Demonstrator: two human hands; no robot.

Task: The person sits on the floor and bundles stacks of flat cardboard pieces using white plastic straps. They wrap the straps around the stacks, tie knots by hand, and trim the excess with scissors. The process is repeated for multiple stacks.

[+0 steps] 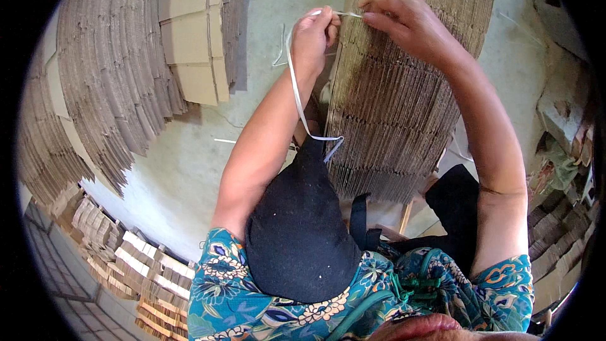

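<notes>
My left hand (314,33) is closed in a pinch on a thin white strap (297,91), whose long tail hangs down past my forearm to my knee. A short taut length of the strap runs across to my right hand (404,22), which pinches its other part between thumb and fingers. Both hands are at the far end of a long stack of brown corrugated cardboard (404,101), the left one beside its left edge and the right one above its top. The ridged edges of the cardboard face up.
More stacks of corrugated cardboard (113,57) stand at the left, with a flat-faced tan bundle (192,31) next to them. Further bundles (151,259) lie at lower left and right. My black-clad knee (303,227) is beside the stack. Strap scraps lie on the concrete floor (183,183).
</notes>
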